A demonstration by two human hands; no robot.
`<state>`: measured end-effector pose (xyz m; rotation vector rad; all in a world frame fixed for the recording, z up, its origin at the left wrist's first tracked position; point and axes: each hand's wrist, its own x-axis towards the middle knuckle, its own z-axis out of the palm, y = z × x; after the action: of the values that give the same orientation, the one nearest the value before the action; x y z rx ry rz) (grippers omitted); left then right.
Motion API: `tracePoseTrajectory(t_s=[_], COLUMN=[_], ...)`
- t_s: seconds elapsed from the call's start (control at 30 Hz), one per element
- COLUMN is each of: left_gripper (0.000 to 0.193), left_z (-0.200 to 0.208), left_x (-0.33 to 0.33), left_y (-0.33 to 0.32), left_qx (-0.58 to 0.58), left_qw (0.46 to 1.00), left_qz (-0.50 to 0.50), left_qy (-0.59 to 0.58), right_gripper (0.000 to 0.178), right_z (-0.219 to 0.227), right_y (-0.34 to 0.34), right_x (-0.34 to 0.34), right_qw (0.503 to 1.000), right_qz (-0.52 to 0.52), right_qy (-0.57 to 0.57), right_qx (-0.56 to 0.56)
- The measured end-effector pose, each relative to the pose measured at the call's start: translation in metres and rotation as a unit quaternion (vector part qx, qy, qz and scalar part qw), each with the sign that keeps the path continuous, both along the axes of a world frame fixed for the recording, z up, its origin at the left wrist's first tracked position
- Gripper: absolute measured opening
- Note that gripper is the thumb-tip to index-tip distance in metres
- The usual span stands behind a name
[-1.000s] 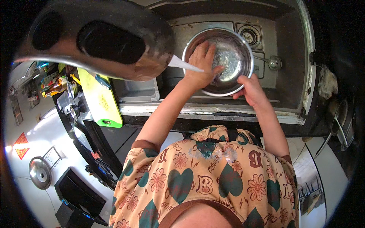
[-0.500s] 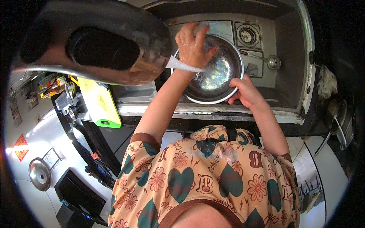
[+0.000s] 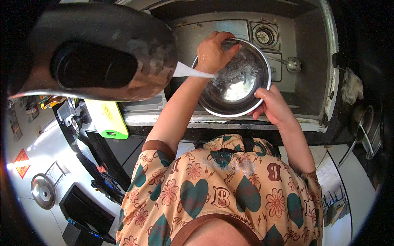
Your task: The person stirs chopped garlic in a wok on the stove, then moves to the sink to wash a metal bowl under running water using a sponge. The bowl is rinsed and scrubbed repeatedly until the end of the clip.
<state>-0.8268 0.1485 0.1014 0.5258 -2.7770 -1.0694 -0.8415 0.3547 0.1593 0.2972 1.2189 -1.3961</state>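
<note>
While tilted over the sink [image 3: 305, 61] at upper centre of the frame, steel bowl [image 3: 236, 80] gripped at its lower right rim by right hand [image 3: 273, 104], fingers curled around the edge. Left hand [image 3: 213, 51] pressed inside the upper left rim, fingers bent against wet metal. Drain [image 3: 263, 36] just above. Green cutting board [image 3: 104, 119] at left.
</note>
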Motion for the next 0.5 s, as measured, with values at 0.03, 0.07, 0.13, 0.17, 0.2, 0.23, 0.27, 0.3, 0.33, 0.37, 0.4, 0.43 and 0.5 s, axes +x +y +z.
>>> tracePoseTrajectory(t_s=[0.03, 0.07, 0.13, 0.17, 0.2, 0.23, 0.27, 0.3, 0.33, 0.37, 0.4, 0.43, 0.5], left_gripper=[0.026, 0.026, 0.027, 0.028, 0.025, 0.023, 0.02, 0.02, 0.021, 0.021, 0.022, 0.023, 0.025], left_z=[-0.011, -0.014, -0.019, -0.019, -0.01, 0.002, 0.011, 0.007, -0.001, -0.009, -0.017, -0.025, -0.028], left_x=[-0.001, -0.003, -0.003, -0.003, -0.005, -0.007, -0.006, -0.005, -0.003, -0.002, 0.001, 0.004, 0.005], left_y=[-0.005, -0.007, -0.005, -0.002, 0.005, 0.012, 0.015, 0.012, 0.007, 0.001, -0.005, -0.011, -0.014], left_qx=[0.007, 0.015, 0.023, 0.028, -0.019, -0.066, -0.116, -0.086, -0.056, -0.025, -0.017, -0.009, 0.006], left_qw=[1.0, 0.998, 0.997, 0.996, 0.997, 0.996, 0.992, 0.995, 0.997, 0.998, 0.998, 0.999, 0.998], left_qz=[-0.015, -0.032, -0.02, -0.016, -0.015, -0.013, -0.007, -0.017, -0.026, -0.036, -0.041, -0.046, -0.057], left_qy=[0.024, 0.049, 0.072, 0.083, 0.068, 0.054, 0.039, 0.041, 0.043, 0.044, 0.035, 0.026, 0.036], right_gripper=[0.028, 0.029, 0.028, 0.027, 0.027, 0.026, 0.026, 0.025, 0.025, 0.025, 0.025, 0.025, 0.025], right_z=[0.0, -0.001, 0.004, 0.006, 0.006, 0.004, 0.003, 0.002, 0.002, 0.002, 0.003, 0.003, 0.002], right_y=[0.002, 0.002, -0.001, -0.003, -0.005, -0.007, -0.008, -0.008, -0.006, -0.005, -0.005, -0.006, -0.008], right_x=[0.0, -0.001, 0.003, 0.004, 0.006, 0.007, 0.008, 0.007, 0.007, 0.005, 0.005, 0.006, 0.012], right_qw=[1.0, 1.0, 1.0, 1.0, 1.0, 1.0, 1.0, 1.0, 1.0, 1.0, 1.0, 1.0, 1.0], right_qz=[-0.001, -0.003, -0.017, -0.026, -0.024, -0.022, -0.015, -0.009, -0.012, -0.015, -0.018, -0.014, -0.008], right_qy=[-0.002, -0.004, 0.009, 0.015, 0.017, 0.019, 0.019, 0.006, -0.001, -0.008, -0.013, -0.017, -0.022], right_qx=[-0.003, -0.005, 0.004, 0.009, 0.009, 0.008, 0.004, 0.006, 0.002, -0.002, -0.008, -0.007, 0.001])
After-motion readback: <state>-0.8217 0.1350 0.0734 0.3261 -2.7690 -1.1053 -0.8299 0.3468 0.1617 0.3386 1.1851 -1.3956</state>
